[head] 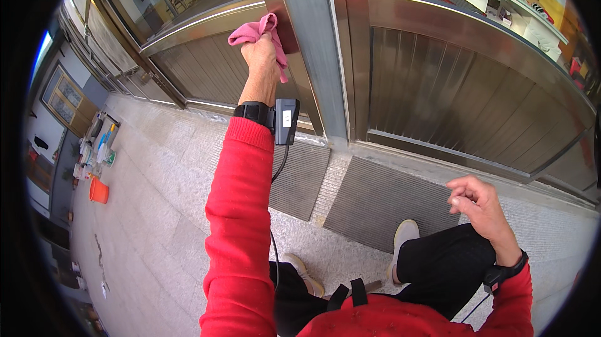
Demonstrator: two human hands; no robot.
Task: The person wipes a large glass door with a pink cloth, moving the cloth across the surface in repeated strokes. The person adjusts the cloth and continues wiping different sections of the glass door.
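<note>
My left hand (261, 57) grips a bunched pink cloth (251, 33) against the bronze-coloured metal frame (286, 32) of a glazed door. The arm is stretched forward, and I cannot tell how firmly the cloth presses. Below the glass, the left door has a ribbed metal lower panel (206, 69). My right hand (479, 203) hangs over my bent knee with its fingers loosely curled and nothing in it. A grey metal post (314, 46) stands between the left door and a similar ribbed panel (450, 97) on the right.
Two ribbed grey mats (300, 182) (385, 201) lie at the doors' foot, one partly beneath my right shoe (404, 236). An orange bucket (99, 190) stands far left on the stone floor (155, 224). A black cable (281, 168) hangs from my left wrist device (286, 122).
</note>
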